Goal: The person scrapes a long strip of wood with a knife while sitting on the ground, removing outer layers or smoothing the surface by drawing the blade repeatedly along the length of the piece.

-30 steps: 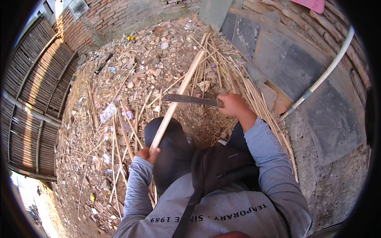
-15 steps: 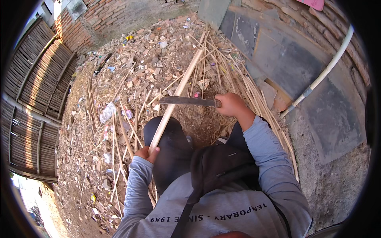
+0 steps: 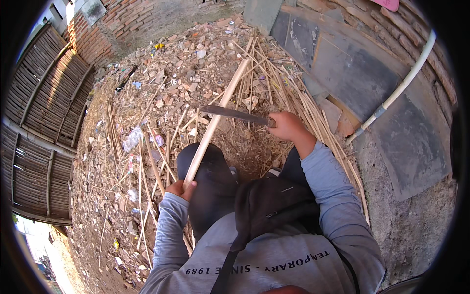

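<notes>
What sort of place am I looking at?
Probably an outdoor yard, perhaps beside a building: rubble-strewn ground, a brick wall at the far side, and a slatted screen along the left.

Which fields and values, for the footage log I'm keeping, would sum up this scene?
Left hand: closed around the near end of a pale strip
Right hand: grips a long knife by its handle
Knife position: crosses over the strip; contact cannot be told
Surroundings: rubble, loose sticks, slatted fence at left, white pipe and dark panels at right
</notes>
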